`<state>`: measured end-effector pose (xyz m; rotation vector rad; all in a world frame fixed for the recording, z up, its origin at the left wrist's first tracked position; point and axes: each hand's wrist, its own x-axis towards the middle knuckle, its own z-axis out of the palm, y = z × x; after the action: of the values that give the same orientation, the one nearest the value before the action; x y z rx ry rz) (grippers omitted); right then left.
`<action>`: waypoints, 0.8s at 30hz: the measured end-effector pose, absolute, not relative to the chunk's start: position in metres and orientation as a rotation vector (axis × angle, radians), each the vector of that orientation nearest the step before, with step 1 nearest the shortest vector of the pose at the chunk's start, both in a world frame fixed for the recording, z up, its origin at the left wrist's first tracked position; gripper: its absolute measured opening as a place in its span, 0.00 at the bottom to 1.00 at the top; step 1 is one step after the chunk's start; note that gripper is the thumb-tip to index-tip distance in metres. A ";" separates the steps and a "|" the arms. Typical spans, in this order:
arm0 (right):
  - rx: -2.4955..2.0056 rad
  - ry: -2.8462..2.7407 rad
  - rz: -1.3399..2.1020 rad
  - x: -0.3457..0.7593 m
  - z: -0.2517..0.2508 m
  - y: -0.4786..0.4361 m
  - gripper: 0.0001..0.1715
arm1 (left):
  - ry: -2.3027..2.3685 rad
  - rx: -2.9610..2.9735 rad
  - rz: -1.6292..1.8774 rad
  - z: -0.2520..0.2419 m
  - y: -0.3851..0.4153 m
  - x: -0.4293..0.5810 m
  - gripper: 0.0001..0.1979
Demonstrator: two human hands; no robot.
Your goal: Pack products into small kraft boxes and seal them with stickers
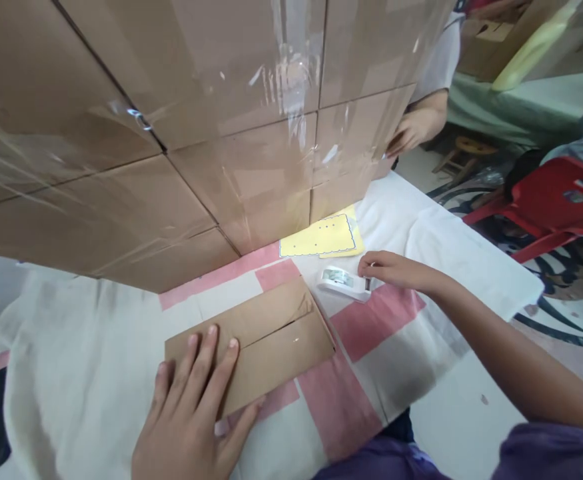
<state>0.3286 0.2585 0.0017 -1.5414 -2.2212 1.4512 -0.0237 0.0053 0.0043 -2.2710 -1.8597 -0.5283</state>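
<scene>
My left hand (191, 407) lies with spread fingers on a small flat cardboard box (276, 347), pressing on its left part. The box's flaps meet in a seam along the top, with a slight gap toward the right end. Just beyond the box's right end, a white tape dispenser (344, 283) with a roll of clear tape rests on the cloth. My right hand (388, 268) is at the dispenser's cutter end, thumb and finger pinched together on the tape there. The clear tape between the fingertips is hard to make out.
A wall of taped cardboard cartons (251, 173) stands behind the box. Yellow paper sheets (321, 237) lie at its foot on the pink-and-white tablecloth (351, 407). Another person's hand (418, 127) touches the cartons' right side. A red chair (561, 200) stands right.
</scene>
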 end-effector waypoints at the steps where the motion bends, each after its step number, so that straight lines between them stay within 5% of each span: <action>1: -1.530 -2.250 1.518 0.326 0.003 0.262 0.13 | -1.861 -2.268 -0.522 0.004 0.006 -0.023 0.39; 9: -1.643 -2.331 1.617 0.316 -0.001 0.268 0.15 | -1.856 -2.269 -0.479 0.002 0.003 -0.027 0.42; 24: -1.133 -1.749 1.968 0.351 -0.014 0.246 0.19 | -1.953 -2.279 -0.316 0.003 -0.003 -0.034 0.40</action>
<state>0.3511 0.2456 -0.0144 -1.1329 -1.7490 1.9685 -0.0340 -0.0030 0.0034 -2.2791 -1.9526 -0.3163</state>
